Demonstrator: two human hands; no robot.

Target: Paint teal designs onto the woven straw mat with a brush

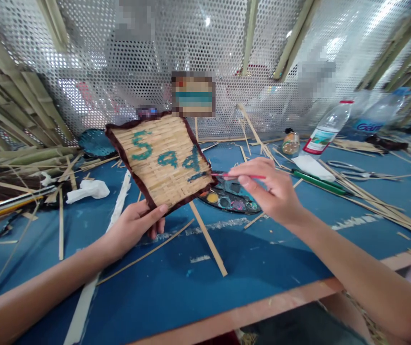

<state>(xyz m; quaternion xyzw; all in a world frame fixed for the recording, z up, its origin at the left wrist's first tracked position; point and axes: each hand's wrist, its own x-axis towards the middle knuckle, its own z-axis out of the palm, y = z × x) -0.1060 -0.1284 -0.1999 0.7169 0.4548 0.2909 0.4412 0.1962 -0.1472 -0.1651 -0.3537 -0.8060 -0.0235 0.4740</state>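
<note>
My left hand [142,220] grips the lower edge of a woven bamboo panel [169,148], thumb on the front and fingers behind. The panel is tilted, has a dark brown fuzzy border, and bears teal painted letters reading roughly "Sad". A flat wooden stick sticks out below it. Between the thumb and fingers of my right hand [266,189] is a thin paintbrush [245,176] with a pinkish-red handle. Its tip is at the panel's right edge, near the last letter; whether it touches is unclear. Behind the panel lies a paint palette [227,201], partly covered.
Bamboo strips [381,206], scissors [356,170], a green tool [320,183] and plastic bottles [329,129] lie or stand at right. Crumpled tissue [87,190] and bamboo pieces are at left. A perforated metal screen [223,48] rises behind the blue table [176,306].
</note>
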